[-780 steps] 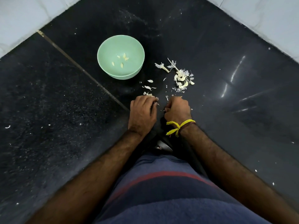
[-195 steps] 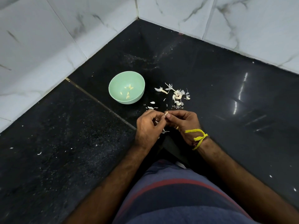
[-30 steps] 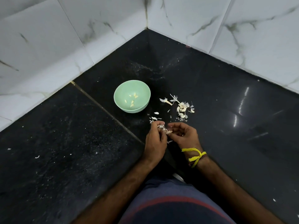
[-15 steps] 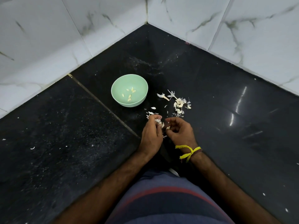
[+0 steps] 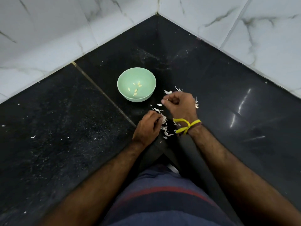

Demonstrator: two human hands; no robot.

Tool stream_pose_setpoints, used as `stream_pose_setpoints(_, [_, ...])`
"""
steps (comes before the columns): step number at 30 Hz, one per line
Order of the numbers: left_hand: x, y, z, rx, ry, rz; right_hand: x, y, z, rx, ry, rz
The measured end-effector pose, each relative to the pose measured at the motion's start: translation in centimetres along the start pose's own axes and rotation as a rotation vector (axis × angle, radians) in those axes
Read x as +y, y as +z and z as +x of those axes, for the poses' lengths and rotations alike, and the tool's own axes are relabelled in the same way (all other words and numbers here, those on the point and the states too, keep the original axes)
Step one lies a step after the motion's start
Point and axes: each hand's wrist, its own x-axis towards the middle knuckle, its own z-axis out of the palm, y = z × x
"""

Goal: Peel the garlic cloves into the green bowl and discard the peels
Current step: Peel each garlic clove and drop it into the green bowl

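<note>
The green bowl [image 5: 147,79] stands on the black floor with several peeled cloves [image 5: 135,90] in it. My right hand [image 5: 180,106], with a yellow thread round its wrist, hovers just right of the bowl, its fingertips pinched on a small pale garlic clove [image 5: 162,101]. My left hand [image 5: 147,128] is nearer to me, curled around a white papery piece of garlic [image 5: 163,119]. Loose peels [image 5: 166,132] lie on the floor between my hands. The garlic pile [image 5: 197,103] is mostly hidden behind my right hand.
White marble-pattern walls [image 5: 211,17] meet in a corner beyond the bowl. A floor joint [image 5: 101,92] runs diagonally left of the bowl. My striped blue shorts [image 5: 162,198] fill the bottom of the view. Small white flecks [image 5: 33,136] dot the floor at left.
My hands were together, peeling. My right hand has since lifted away and moved forward towards the bowl with a small piece in its fingertips. My left hand stayed low with the peel.
</note>
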Motion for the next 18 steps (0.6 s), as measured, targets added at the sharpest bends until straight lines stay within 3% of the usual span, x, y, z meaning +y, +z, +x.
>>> stream_pose_setpoints(9, [-0.1,-0.1,0.3,-0.024,-0.020,0.007,-5.5,5.1,7.2,-0.148,-0.164,-0.140])
stream_pose_setpoints(18, [0.0,-0.3,0.1,0.002,0.022,-0.011,0.1,1.1,4.2,0.057,0.068,0.171])
